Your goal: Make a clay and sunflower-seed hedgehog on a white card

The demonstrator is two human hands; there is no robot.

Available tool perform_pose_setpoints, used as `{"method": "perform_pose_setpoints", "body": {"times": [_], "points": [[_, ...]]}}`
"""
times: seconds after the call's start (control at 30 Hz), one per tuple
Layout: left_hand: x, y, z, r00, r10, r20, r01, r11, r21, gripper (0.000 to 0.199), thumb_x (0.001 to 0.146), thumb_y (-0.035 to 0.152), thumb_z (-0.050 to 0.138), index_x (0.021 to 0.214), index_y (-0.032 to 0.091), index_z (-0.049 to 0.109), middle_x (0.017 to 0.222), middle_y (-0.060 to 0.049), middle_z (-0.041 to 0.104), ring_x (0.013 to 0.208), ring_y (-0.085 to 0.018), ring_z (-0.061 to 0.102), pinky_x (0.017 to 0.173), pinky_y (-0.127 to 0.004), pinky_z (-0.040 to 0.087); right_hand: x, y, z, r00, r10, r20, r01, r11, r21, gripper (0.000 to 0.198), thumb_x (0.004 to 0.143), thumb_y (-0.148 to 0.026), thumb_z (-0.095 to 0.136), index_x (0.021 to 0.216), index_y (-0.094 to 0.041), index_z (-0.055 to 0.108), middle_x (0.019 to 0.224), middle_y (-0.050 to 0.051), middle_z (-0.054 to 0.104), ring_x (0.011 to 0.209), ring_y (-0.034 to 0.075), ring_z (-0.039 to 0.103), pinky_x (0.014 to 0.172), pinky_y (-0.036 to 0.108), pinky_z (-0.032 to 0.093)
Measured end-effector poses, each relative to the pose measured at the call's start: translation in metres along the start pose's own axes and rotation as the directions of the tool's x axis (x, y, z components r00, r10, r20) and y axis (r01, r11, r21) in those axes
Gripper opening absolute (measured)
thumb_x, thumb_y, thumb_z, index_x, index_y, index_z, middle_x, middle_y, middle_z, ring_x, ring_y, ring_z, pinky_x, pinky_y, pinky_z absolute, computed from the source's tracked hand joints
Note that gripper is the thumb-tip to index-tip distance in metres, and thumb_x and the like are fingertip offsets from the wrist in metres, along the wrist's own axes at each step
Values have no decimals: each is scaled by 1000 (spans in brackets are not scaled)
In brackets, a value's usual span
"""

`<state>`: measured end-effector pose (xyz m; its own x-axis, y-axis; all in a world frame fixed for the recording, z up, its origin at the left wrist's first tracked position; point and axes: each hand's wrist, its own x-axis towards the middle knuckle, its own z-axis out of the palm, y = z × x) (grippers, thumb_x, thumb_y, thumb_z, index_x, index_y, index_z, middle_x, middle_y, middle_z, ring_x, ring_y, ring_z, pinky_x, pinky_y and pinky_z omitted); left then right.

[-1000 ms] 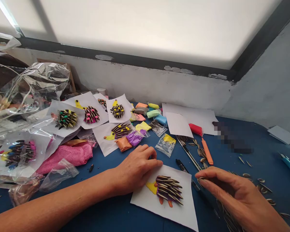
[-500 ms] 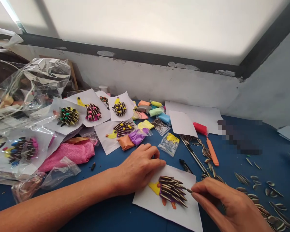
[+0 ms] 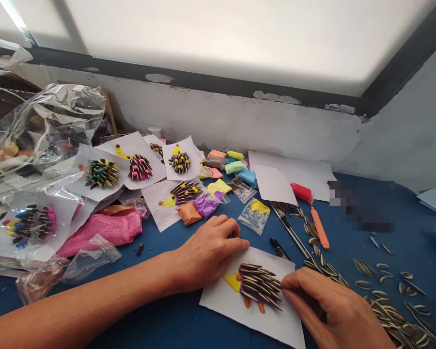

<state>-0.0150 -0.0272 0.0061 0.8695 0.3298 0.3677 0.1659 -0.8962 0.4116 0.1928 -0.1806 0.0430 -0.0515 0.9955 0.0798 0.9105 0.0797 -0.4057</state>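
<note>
On a white sheet of paper (image 3: 269, 325) lies a hedgehog figure with a yellow clay face (image 3: 232, 282), a purple clay body, small orange-brown feet and rows of striped sunflower seeds (image 3: 260, 281) as spines. My left hand (image 3: 212, 252) rests on the sheet's upper left part, one digit stretched along its edge and others bent, with nothing held. At the right end of the spines, my right hand (image 3: 323, 300) has thumb and forefinger pinched together on a sunflower seed, now mostly hidden by the fingertips.
Loose sunflower seeds (image 3: 392, 315) lie scattered at the right. Beyond the sheet are a black pen (image 3: 279, 249), an orange-handled tool (image 3: 319, 228) and clay packets (image 3: 208, 205). Finished hedgehog pictures (image 3: 140, 167), a pink cloth (image 3: 105, 232) and clear plastic bags (image 3: 58, 116) fill the left.
My right hand has moved slightly left, bringing the pinched seed from just off the spines to the right end of the hedgehog's body. My left hand has stayed in place.
</note>
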Motion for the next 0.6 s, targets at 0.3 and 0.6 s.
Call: {"method": "perform_pose_setpoints", "body": {"times": [0.3, 0.6], "points": [[0, 0, 0, 1000, -8, 1, 8, 1000, -4, 31, 92, 9, 43, 107, 17, 69, 100, -9, 58, 85, -20, 47, 74, -36, 40, 1, -1, 3, 998, -59, 35, 62, 994, -85, 22, 97, -25, 46, 82, -26, 61, 76, -2, 65, 63, 11, 66, 56, 19, 50], [-1, 1, 0, 1000, -8, 9, 8, 1000, -2, 31, 91, 8, 43, 107, 17, 68, 101, -9, 58, 87, -20, 48, 76, -36, 41, -2, -2, 5, 995, -92, 40, 97, 985, -142, 24, 98, -26, 45, 81, -26, 62, 75, -1, 66, 62, 13, 66, 55, 21, 49]]}}
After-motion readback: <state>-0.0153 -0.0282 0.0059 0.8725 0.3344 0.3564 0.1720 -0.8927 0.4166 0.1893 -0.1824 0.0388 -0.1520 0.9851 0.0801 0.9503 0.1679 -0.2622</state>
